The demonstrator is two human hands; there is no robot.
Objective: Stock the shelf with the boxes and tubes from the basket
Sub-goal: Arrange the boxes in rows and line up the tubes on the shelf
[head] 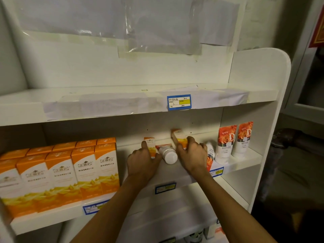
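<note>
Left hand [142,163]: curled round a small upright orange-and-white box [151,146], with the forefinger laid up its side.
Right hand [192,155]: a second orange-and-white box [179,138] is gripped, tilted leftward, near the back wall.
Between the hands: a white-capped tube [168,154] is seen lying on the middle shelf [175,174], cap toward the camera.
Right end of shelf: two rose-printed tubes [234,142] are stood upright on their caps; another tube [210,153], partly hidden behind the right hand, appears to lean beside them.
Left end of shelf: rows of tall orange-and-white cartons [70,172] are ranked together.
Upper shelf edge: a blue price label [178,102] is stuck on.
</note>
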